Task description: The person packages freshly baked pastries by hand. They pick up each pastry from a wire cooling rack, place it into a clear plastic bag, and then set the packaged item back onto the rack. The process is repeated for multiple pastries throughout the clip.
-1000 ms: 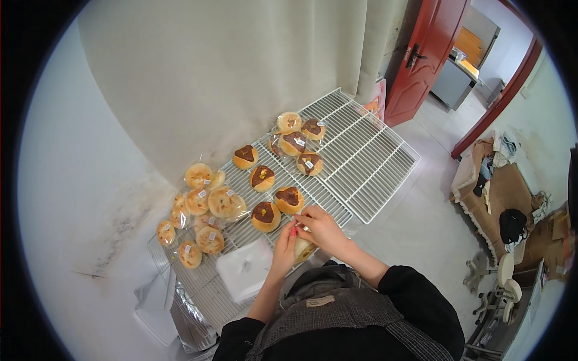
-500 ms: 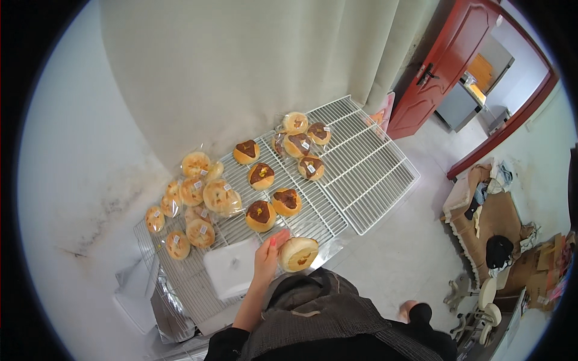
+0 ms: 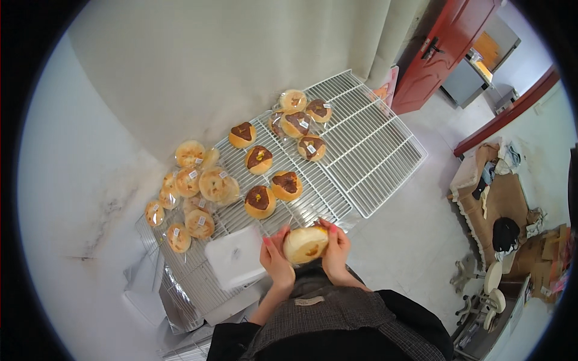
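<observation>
A round golden bun (image 3: 305, 245) is held close to my body, its browned patch facing up. My left hand (image 3: 278, 260) grips it from the left, and my right hand (image 3: 336, 249) from the right. What looks like clear wrap shows around it, but I cannot make out its edges. Just beyond my hands, several buns with dark brown tops (image 3: 259, 160) sit on a wire rack (image 3: 322, 186), apparently unwrapped. Farther right is a cluster of wrapped, labelled buns (image 3: 295, 124). To the left lies a pile of pale wrapped buns (image 3: 218, 184) with white labels.
A white square tray or lid (image 3: 238, 257) lies on the rack left of my hands. Another wire rack (image 3: 376, 144) extends to the right. A pale curtain (image 3: 241, 54) hangs behind. On the right are a red door (image 3: 442, 54), a brown couch (image 3: 500, 204) and a stool (image 3: 494, 277).
My right hand has come into view and now grips the bun's right side. My left hand has moved slightly right, still at the bun's left.
</observation>
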The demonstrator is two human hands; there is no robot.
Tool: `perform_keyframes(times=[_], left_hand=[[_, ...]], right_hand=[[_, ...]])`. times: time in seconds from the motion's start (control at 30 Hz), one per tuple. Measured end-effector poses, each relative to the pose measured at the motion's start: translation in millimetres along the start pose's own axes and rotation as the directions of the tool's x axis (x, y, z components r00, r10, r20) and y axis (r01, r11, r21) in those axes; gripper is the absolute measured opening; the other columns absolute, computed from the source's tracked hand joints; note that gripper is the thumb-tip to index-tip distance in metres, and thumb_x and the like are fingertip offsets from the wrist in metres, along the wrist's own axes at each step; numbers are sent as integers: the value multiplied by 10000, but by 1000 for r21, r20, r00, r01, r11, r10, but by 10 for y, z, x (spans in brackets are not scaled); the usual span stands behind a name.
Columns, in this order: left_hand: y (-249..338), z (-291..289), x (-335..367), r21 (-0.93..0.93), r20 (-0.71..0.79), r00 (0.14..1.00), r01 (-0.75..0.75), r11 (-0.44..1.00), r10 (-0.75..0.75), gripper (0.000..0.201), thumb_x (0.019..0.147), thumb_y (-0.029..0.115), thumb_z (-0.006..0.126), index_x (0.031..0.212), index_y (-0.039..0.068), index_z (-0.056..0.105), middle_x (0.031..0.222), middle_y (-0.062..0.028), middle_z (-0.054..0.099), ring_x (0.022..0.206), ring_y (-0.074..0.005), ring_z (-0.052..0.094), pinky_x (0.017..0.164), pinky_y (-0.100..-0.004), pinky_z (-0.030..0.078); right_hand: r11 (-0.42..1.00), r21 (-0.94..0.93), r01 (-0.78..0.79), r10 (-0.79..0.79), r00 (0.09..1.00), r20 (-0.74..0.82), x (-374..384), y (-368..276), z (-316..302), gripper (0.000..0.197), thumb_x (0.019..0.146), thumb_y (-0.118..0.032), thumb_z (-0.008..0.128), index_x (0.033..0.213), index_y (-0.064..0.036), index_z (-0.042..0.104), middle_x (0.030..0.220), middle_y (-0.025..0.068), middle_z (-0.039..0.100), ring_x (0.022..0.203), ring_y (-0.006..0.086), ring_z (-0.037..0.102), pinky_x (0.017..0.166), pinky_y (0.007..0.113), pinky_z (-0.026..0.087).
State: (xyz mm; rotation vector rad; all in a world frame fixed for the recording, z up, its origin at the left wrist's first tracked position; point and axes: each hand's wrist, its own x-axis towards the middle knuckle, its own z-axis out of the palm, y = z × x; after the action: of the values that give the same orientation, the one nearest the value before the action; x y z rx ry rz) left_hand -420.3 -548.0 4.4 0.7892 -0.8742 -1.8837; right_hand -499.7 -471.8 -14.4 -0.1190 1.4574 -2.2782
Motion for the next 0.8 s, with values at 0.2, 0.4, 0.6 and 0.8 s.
perform_keyframes(times=[0.2, 0.4, 0.6, 0.8], left_hand=[[502, 145, -210, 49, 389, 815, -483, 874, 429, 399, 948, 261, 327, 900, -55, 566, 1149, -261, 477, 1162, -384, 393, 1002, -550, 239], [255, -452, -70, 448, 629, 777, -386, 807, 23, 270, 896, 160, 424, 988, 31, 643, 1213, -163, 339, 1242, -300, 260, 1059, -459, 121], [-204, -1135, 166, 690, 289, 812, 190, 698, -507, 347, 942, 228, 385, 1029, -30, 599, 821, -72, 550, 753, -157, 525, 677, -272, 421], [-355, -1223, 99, 418, 265, 658, 580, 699, -705, 416, 953, 267, 341, 1033, -84, 549, 1008, -178, 600, 886, -236, 608, 769, -313, 496]], right_hand=[[865, 198, 461, -501, 768, 400, 34, -797, 17, 122, 873, -133, 519, 845, -18, 552, 939, 133, 570, 1056, 295, 494, 952, 463, 365], [923, -270, 274, -128, 881, 456, 168, -486, -471, 78, 790, -57, 599, 727, -13, 610, 1055, 62, 378, 968, 170, 387, 833, 295, 356], [929, -194, -314, 356, 902, 246, 335, 113, -862, 117, 889, -116, 493, 819, -46, 554, 720, 29, 497, 604, 94, 435, 577, 203, 379], [650, -134, -748, 759, 638, 128, 340, 109, -876, 130, 921, -155, 447, 815, -80, 433, 633, 61, 570, 686, 136, 623, 552, 206, 477]])
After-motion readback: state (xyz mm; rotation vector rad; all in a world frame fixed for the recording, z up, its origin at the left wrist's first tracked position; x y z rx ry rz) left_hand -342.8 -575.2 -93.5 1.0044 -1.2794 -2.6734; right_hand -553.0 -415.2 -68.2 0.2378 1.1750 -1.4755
